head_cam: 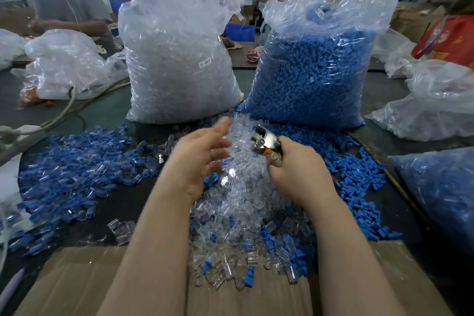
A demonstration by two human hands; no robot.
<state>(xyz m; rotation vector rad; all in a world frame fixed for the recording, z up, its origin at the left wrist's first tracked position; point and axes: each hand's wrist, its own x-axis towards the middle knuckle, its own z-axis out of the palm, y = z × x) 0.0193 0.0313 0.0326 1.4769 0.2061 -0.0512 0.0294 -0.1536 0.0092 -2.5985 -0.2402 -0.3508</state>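
The shiny metal tool [264, 138] sits in the right hand [295, 172], whose fingers curl round its brownish handle. Its chromed, boxy head is raised just above the heap of clear plastic caps [241, 202] in the middle of the table. The left hand [200, 159] hovers beside it with fingers straight and loosely spread, holding nothing, and it is blurred.

The step appears to be fetching the next piece. The left hand would need to single out one small, glossy cap from the slippery heap and bring it to the tool's head.

The caps are small, see-through and rounded. Loose blue caps [354, 177], matte and blocky, lie to the right, and joined blue-and-clear pieces [77, 161] spread to the left. Behind stand a crinkled bag of clear parts [179, 59] and a bag of blue parts [315, 72]. Flat brown cardboard [77, 277] lies nearest the person.
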